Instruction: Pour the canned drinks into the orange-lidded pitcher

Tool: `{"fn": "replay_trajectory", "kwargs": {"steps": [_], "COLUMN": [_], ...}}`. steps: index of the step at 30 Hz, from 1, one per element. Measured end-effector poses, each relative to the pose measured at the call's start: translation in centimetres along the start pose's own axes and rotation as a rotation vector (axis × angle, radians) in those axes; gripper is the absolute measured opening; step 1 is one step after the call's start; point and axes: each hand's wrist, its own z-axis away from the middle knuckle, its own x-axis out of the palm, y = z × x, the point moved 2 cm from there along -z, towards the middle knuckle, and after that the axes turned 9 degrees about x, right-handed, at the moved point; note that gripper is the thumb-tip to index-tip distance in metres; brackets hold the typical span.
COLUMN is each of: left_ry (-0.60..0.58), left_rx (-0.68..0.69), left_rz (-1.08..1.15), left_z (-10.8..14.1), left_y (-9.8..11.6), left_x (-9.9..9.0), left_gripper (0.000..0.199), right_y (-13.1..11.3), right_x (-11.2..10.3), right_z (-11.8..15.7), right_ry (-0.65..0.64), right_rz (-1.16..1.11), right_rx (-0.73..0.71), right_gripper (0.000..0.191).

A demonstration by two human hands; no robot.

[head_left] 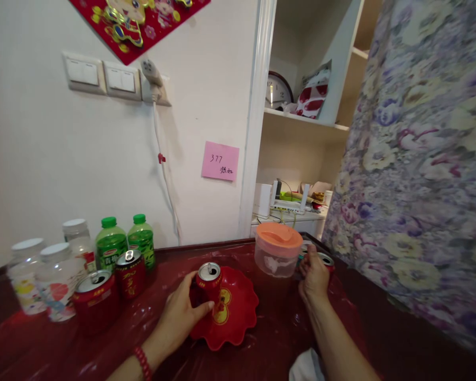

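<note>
My left hand (184,309) is closed round an open red drink can (209,288), thumb in front and fingers at its left side. The can is upright over the left part of a red scalloped plate (240,301) with a gold pattern; whether its base touches the plate is hidden. At the right, my right hand (316,278) has its fingers curled together beside another can (326,259), which shows a silver top and red side. A second can (302,254) is partly visible behind the fingers. What the right fingers grip, if anything, is hidden.
A clear tub (275,262) with an orange lid stands left of my right hand. At the left are red cans (130,272), green-capped bottles (110,241) and white-lidded jars (57,280). White cloth or paper (307,365) lies at the front. A floral curtain (416,185) hangs at right.
</note>
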Motion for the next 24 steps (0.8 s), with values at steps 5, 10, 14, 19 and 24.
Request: {"fn": "replay_trajectory", "kwargs": {"steps": [5,10,14,19,24], "left_ry": [0.022,0.018,0.026,0.043,0.039], "left_rx": [-0.025,-0.035,-0.035,-0.051,-0.062], "left_rz": [-0.015,0.002,0.025,0.027,0.036], "left_z": [0.1,0.1,0.2,0.4,0.6], "left_y": [0.3,0.4,0.6,0.8,0.6], "left_x": [-0.3,-0.4,-0.4,-0.3,-0.2], "left_gripper": [0.066,0.065,0.065,0.062,0.063], "right_y": [0.1,-0.6,-2.0,-4.1,-6.4], "right_x": [0.0,0.0,0.3,1.1,1.7], "right_z": [0.1,0.0,0.3,0.8,-0.3], "right_ry": [0.058,0.077,0.054,0.007,-0.085], "right_rz": [-0.012,-0.014,-0.004,0.018,0.076], "right_rx": [-0.003,-0.018,-0.014,-0.003,-0.055], "right_gripper": [0.061,0.062,0.063,0.063,0.057]}}
